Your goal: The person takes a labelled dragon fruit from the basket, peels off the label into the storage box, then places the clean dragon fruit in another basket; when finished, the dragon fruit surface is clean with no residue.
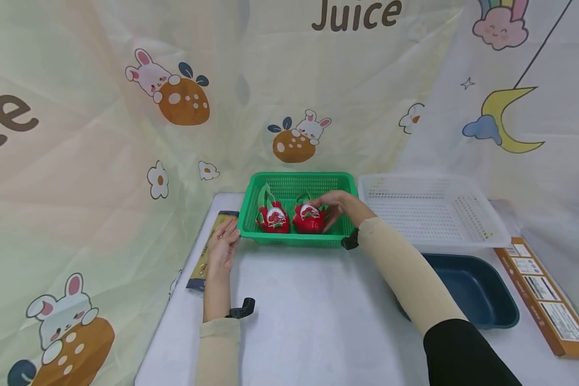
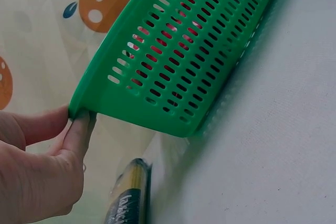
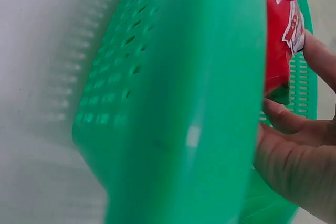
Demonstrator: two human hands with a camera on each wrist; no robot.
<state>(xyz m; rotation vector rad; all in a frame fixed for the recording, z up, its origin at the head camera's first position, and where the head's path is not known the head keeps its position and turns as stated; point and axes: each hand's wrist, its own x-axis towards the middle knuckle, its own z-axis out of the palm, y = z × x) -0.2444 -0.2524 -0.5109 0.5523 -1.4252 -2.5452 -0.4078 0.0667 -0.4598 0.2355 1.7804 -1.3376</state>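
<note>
Green basket (image 1: 296, 237), head view: It is set on a white table (image 1: 294, 311), in front of a cloth (image 1: 101, 177) with bunnies drawn on it.
Red packs, head view: Two are kept inside the green basket, side by side: a left pack (image 1: 270, 228) and a right pack (image 1: 309, 225).
Left hand (image 1: 223, 244), head view: It is put at the green basket's left front corner. A gold pack (image 1: 201, 268) is partly hidden by it.
Right hand (image 1: 340, 202), head view: It is reached into the green basket, and the right pack is touched.
Right side, head view: A white basket (image 1: 415, 214) is placed just beside the green one. A blue tub (image 1: 468, 284) is partly covered by the right arm, and a brown box (image 1: 540, 295) is laid near it.
Rim, left wrist view: It is pinched between thumb and fingers. Red is seen through the holes.
Label, right wrist view: It is touched by a fingertip. Whether the right pack is pinched cannot be told.
</note>
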